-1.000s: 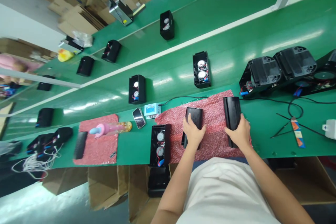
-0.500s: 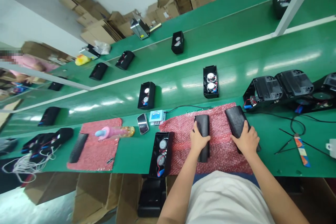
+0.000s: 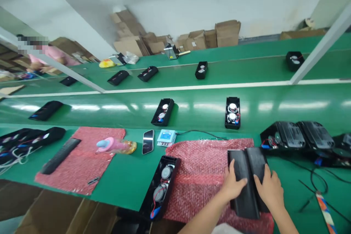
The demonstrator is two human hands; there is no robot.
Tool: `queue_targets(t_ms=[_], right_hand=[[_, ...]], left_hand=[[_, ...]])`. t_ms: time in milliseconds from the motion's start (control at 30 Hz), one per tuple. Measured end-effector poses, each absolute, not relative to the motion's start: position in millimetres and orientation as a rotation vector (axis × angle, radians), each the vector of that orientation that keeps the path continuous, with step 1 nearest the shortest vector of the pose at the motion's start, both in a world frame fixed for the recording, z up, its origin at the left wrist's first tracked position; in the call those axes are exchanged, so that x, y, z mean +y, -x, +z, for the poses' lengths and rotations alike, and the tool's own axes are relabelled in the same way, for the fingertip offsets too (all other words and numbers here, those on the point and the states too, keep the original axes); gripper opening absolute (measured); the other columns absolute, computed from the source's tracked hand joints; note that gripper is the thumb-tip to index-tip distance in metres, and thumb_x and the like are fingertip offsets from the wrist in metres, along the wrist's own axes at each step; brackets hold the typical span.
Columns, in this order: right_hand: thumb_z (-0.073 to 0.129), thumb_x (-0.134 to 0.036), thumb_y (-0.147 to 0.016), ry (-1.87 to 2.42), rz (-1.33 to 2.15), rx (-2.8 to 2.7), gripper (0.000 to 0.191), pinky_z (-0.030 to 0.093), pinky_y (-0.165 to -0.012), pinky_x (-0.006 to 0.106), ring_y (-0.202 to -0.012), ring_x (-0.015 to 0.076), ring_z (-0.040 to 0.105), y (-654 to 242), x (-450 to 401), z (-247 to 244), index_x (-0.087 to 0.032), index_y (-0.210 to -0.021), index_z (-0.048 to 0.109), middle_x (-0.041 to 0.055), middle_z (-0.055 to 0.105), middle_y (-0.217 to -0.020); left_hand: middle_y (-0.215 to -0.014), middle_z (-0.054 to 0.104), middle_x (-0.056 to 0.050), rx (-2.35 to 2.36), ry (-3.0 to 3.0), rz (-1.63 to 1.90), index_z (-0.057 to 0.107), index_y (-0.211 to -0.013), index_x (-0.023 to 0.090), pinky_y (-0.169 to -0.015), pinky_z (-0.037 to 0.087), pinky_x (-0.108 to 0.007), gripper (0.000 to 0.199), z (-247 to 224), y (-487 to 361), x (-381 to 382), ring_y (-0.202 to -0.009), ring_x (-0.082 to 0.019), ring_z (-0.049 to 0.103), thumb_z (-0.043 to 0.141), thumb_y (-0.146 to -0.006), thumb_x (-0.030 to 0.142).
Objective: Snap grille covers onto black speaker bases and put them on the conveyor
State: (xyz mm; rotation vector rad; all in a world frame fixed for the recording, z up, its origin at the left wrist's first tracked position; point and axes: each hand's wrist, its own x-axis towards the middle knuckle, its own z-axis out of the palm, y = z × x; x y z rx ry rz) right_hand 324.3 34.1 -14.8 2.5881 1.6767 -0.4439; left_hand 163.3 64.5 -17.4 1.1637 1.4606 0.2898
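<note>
Two long black speaker housings lie side by side on a red bubble-wrap sheet [image 3: 200, 161]. My left hand [image 3: 233, 182] grips the left speaker housing [image 3: 251, 201], with thumb and fingers across its top. Around the right speaker housing [image 3: 257, 159], my right hand [image 3: 270, 186] is closed from the right side. The two housings appear to touch or nearly touch along their long edges. An open speaker box [image 3: 161, 186] with two round drivers, red wires and a blue connector stands left of the sheet.
A blue-screened meter [image 3: 166, 137], a phone [image 3: 148, 142] and a pink-capped bottle [image 3: 116, 145] sit to the left. Open speaker boxes [image 3: 233, 113] rest on the green conveyor [image 3: 192, 111]. Black units [image 3: 290, 135] and cables lie at the right. A person [image 3: 52, 56] is far left.
The left housing has moved right, closing the gap to the right housing, with my hands still on both. The camera view has tilted up and turned.
</note>
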Motion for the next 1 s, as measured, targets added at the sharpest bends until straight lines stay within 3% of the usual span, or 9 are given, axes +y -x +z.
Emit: queue_targets(t_ms=[67, 133, 233, 333, 467, 567, 767, 867, 1000], right_hand=[[0.031, -0.033, -0.09, -2.447, -0.439, 1.948, 0.051, 0.045, -0.087, 0.043, -0.11, 0.0352, 0.053, -329.2, 58.8, -8.1, -0.002, -0.129, 0.043, 0.026, 0.05, -0.121], [0.034, -0.027, -0.09, -2.183, -0.51, 2.262, 0.044, 0.041, -0.096, 0.037, -0.114, 0.0287, 0.051, -329.6, 101.2, 6.1, -0.006, -0.125, 0.049, 0.0203, 0.054, -0.123], [0.039, -0.015, -0.084, -1.743, -0.476, 2.442, 0.038, 0.043, -0.093, 0.035, -0.11, 0.025, 0.055, -317.9, 191.7, 39.0, -0.014, -0.117, 0.058, 0.014, 0.06, -0.117], [0.036, -0.002, -0.08, -1.618, -0.141, 2.344, 0.038, 0.046, -0.081, 0.037, -0.099, 0.0282, 0.059, -302.7, 286.0, 67.3, -0.013, -0.1, 0.067, 0.0157, 0.065, -0.103], [0.039, -0.003, -0.082, -1.427, 0.15, 2.359, 0.036, 0.045, -0.085, 0.042, -0.106, 0.0321, 0.056, -303.2, 370.3, 54.9, -0.013, -0.098, 0.069, 0.0177, 0.064, -0.106], [0.043, -0.004, -0.082, -1.169, 0.106, 2.419, 0.038, 0.04, -0.095, 0.047, -0.116, 0.0307, 0.052, -315.1, 402.0, 11.3, -0.021, -0.105, 0.068, 0.0147, 0.062, -0.117], [0.05, -0.006, -0.07, -1.156, 0.03, 2.436, 0.037, 0.041, -0.093, 0.05, -0.113, 0.0308, 0.054, -336.2, 423.6, -32.9, -0.027, -0.09, 0.072, 0.0086, 0.062, -0.12], [0.049, -0.008, -0.068, -1.189, -0.003, 2.491, 0.036, 0.045, -0.083, 0.045, -0.095, 0.0294, 0.062, -341.2, 419.9, -25.7, -0.025, -0.093, 0.068, 0.0099, 0.067, -0.106], [0.05, -0.024, -0.072, -1.325, -0.201, 2.49, 0.014, 0.046, -0.075, 0.038, -0.078, 0.0275, 0.062, -348.9, 406.0, -14.2, -0.023, -0.073, 0.065, 0.0089, 0.068, -0.079]], left_hand=[[-0.139, 0.043, -0.015, 1.377, -1.169, 0.373, 0.033, -0.139, 0.013, -0.106, 0.031, -0.033, 0.079, -19.2, -141.0, 78.1, -0.127, -0.024, 0.042, 0.064, -0.068, 0.025], [-0.122, 0.06, -0.011, 1.433, -1.266, 0.419, 0.054, -0.122, 0.014, -0.1, 0.04, -0.031, 0.051, -14.3, -108.0, 107.0, -0.113, -0.021, 0.054, 0.058, -0.072, 0.022], [-0.106, 0.068, -0.006, 1.723, -1.42, 0.423, 0.063, -0.107, 0.017, -0.089, 0.046, -0.024, 0.032, 5.7, -36.9, 177.8, -0.098, -0.016, 0.062, 0.053, -0.077, 0.02], [-0.111, 0.065, -0.008, 1.938, -1.431, 0.496, 0.059, -0.112, 0.015, -0.091, 0.044, -0.025, 0.032, 28.6, 46.8, 264.1, -0.101, -0.016, 0.06, 0.049, -0.082, 0.022], [-0.119, 0.059, -0.015, 2.221, -1.434, 0.506, 0.058, -0.114, 0.012, -0.099, 0.035, -0.035, 0.034, 42.3, 133.4, 362.8, -0.114, -0.025, 0.051, 0.05, -0.082, 0.022], [-0.126, 0.05, -0.021, 2.367, -1.365, 0.475, 0.054, -0.118, 0.012, -0.097, 0.034, -0.044, 0.039, 34.2, 166.6, 409.1, -0.12, -0.034, 0.044, 0.051, -0.081, 0.023], [-0.113, 0.06, -0.024, 2.305, -1.212, 0.408, 0.06, -0.106, 0.011, -0.088, 0.039, -0.047, 0.03, 3.7, 179.4, 444.0, -0.114, -0.037, 0.049, 0.047, -0.08, 0.017], [-0.114, 0.06, -0.027, 2.264, -1.136, 0.427, 0.061, -0.102, 0.008, -0.088, 0.04, -0.047, 0.028, 5.4, 184.1, 449.7, -0.112, -0.038, 0.053, 0.044, -0.08, 0.014], [-0.097, 0.068, -0.021, 2.155, -1.026, 0.514, 0.063, -0.09, 0.01, -0.075, 0.048, -0.04, 0.026, 30.5, 209.9, 454.0, -0.093, -0.036, 0.063, 0.051, -0.079, 0.029]])
